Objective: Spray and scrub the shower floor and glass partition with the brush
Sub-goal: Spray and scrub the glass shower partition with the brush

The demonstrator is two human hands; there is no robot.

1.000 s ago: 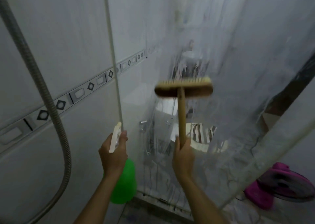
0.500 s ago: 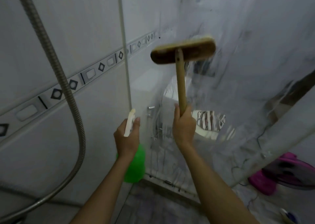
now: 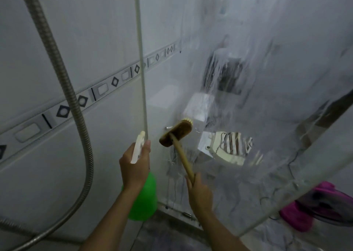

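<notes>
My right hand (image 3: 200, 192) grips the lower end of a wooden brush (image 3: 176, 134). Its handle slants up to the left, and the brush head presses against the soapy glass partition (image 3: 267, 101) near its left edge, bristles facing the glass. My left hand (image 3: 134, 166) holds a green spray bottle (image 3: 145, 199) with a white trigger nozzle, upright, just left of the brush and close to the glass frame. A strip of dark shower floor (image 3: 162, 233) shows at the bottom between my arms.
A metal shower hose (image 3: 63, 75) loops down the tiled wall (image 3: 47, 174) on the left. A thin white pole (image 3: 140, 59) rises beside the glass edge. Behind the glass are a toilet tank and fittings; pink slippers (image 3: 315, 206) lie at the lower right.
The brush has swept down the glass from high up to about waist height and tilted leftward. My right hand dropped with it. The left hand with the bottle stayed almost still.
</notes>
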